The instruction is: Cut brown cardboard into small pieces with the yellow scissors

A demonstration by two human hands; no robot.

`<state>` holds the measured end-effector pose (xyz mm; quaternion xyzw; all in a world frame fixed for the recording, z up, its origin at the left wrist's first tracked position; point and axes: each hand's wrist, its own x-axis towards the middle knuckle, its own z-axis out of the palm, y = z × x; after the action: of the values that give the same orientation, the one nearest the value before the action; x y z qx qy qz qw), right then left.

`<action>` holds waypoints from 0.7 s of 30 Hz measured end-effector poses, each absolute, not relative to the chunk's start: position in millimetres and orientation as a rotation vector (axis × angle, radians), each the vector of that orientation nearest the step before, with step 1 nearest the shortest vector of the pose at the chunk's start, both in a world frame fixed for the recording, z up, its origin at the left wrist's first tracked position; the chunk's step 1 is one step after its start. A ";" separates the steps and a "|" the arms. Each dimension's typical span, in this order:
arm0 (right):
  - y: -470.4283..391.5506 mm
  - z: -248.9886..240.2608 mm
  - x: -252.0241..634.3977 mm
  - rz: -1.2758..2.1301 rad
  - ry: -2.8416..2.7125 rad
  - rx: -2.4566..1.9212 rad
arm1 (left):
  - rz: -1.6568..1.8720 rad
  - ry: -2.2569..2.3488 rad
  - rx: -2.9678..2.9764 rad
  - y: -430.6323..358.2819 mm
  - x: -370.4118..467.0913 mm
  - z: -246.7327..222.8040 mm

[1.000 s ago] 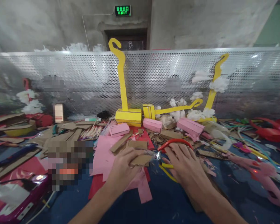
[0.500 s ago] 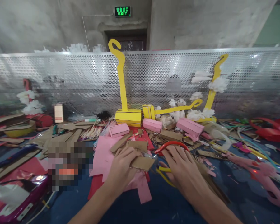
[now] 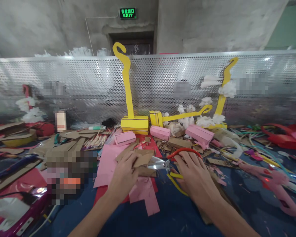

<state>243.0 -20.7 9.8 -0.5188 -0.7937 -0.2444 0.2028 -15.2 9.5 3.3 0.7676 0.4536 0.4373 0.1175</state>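
My left hand (image 3: 124, 169) is closed on a small piece of brown cardboard (image 3: 143, 160), held above pink and red paper. In my right hand (image 3: 196, 172) is a pair of scissors (image 3: 160, 163) with one red and one yellow handle. The silver blades point left and reach the cardboard, one on either side of its right edge as far as I can see. Beneath my left hand lie pink paper (image 3: 108, 161) and another strip of cardboard (image 3: 146, 171). Small pink box shapes (image 3: 124, 138) sit just beyond my hands.
Yellow hook-topped paper forms (image 3: 134, 123) stand against a perforated metal partition (image 3: 88, 85). A pink glue gun (image 3: 273, 179) lies at the right. At the left are cardboard scraps (image 3: 66, 144) and a purple power strip (image 3: 27, 214). Cardboard lies under my right forearm.
The scissor handles have spread apart and more of the blades shows. My left hand has shifted slightly left and turned the cardboard piece.
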 end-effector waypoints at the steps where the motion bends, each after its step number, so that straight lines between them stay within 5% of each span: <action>1: -19.7 8.9 244.8 -0.672 -2.203 -1.466 | 1.307 1.322 2.171 10.4 -15.1 4.1; 7: -16.7 6.2 244.9 -0.701 -2.179 -1.462 | 1.339 1.309 1.881 9.2 -7.4 5.3; 21: -23.2 4.7 227.2 -0.741 -2.269 -1.371 | 1.069 1.244 2.530 4.3 -8.7 -2.8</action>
<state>227.2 -23.2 4.7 -0.4888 -0.8087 -0.2640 0.1933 -8.7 4.3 -2.8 0.8374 0.4117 0.3539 0.0633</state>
